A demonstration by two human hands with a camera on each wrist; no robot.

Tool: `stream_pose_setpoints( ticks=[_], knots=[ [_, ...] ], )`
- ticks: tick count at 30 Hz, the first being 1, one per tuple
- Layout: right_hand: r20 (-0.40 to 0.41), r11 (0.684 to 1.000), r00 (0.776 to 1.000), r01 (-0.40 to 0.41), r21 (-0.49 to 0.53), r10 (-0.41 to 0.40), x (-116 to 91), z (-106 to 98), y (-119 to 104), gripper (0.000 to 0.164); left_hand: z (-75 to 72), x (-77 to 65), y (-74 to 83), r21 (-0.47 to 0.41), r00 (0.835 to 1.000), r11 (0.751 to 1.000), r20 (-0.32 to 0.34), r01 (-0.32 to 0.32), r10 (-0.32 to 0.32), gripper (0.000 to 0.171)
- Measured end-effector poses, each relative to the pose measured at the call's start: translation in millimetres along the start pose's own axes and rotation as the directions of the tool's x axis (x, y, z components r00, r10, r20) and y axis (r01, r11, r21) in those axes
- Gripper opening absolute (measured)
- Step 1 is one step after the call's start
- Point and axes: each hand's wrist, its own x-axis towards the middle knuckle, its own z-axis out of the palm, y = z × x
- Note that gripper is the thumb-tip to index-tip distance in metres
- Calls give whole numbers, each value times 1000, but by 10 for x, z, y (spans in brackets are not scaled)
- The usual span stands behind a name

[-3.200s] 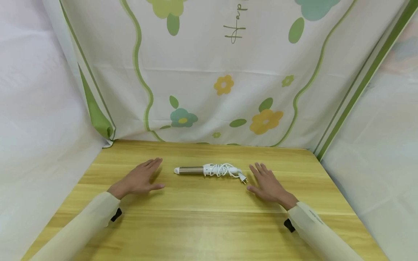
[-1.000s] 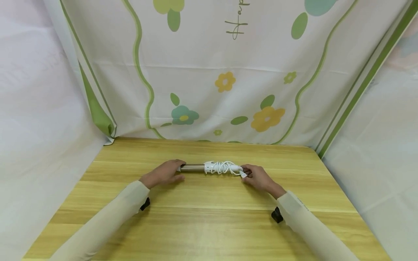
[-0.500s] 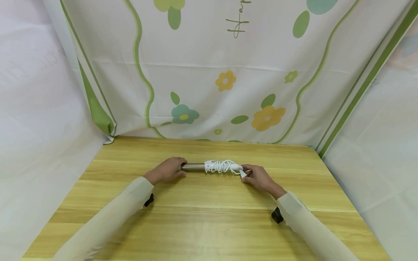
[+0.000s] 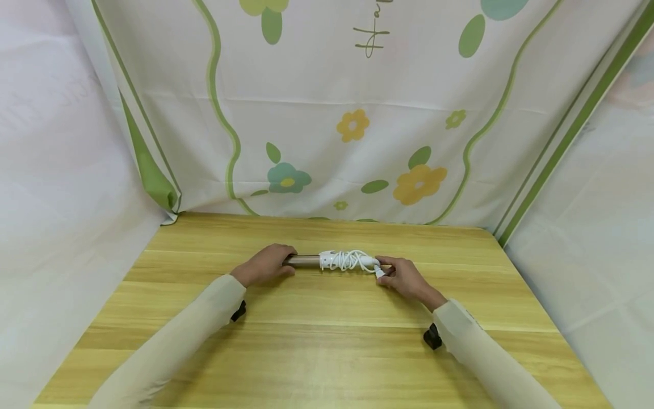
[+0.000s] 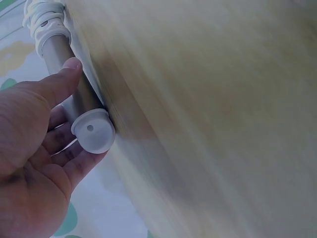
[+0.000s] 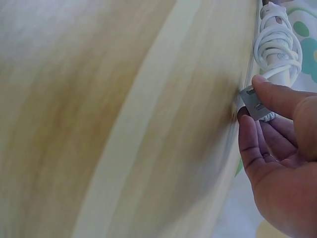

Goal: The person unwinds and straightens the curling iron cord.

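A curling iron [image 4: 306,261] lies crosswise on the wooden table, its bronze barrel to the left and its white handle to the right. White cord [image 4: 349,261] is wound loosely round the handle. My left hand [image 4: 267,264] grips the barrel end. In the left wrist view the thumb lies along the barrel [image 5: 86,94], with the other fingers curled behind the white end cap [image 5: 94,131]. At the handle's far end, my right hand [image 4: 405,277] pinches the white plug [image 6: 254,104] between thumb and fingers; the plug's face shows in the right wrist view.
The wooden tabletop [image 4: 317,352] runs back to a white cloth [image 4: 306,125] printed with flowers, which hangs behind it. White cloth sides [image 4: 598,227] stand at left and right. A small black device [image 4: 432,337] sits under each sleeve cuff.
Both hands have come inward from flat poses beside the curling iron. The right took the plug first; the left then slid further right along the barrel and closed round it. The iron has hardly moved.
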Motion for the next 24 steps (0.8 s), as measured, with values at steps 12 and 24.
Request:
stream_pose_setpoints(
  ticks=[12, 24],
  knots=[
    [-15, 991, 1000, -19, 133, 21, 19, 13, 28, 53, 21, 63, 16, 2, 1000, 1000, -10, 6, -6, 26],
    [-10, 983, 999, -40, 180, 42, 40, 17, 34, 50, 1, 103, 53, 35, 1000, 999, -9, -12, 13, 24]
  ],
)
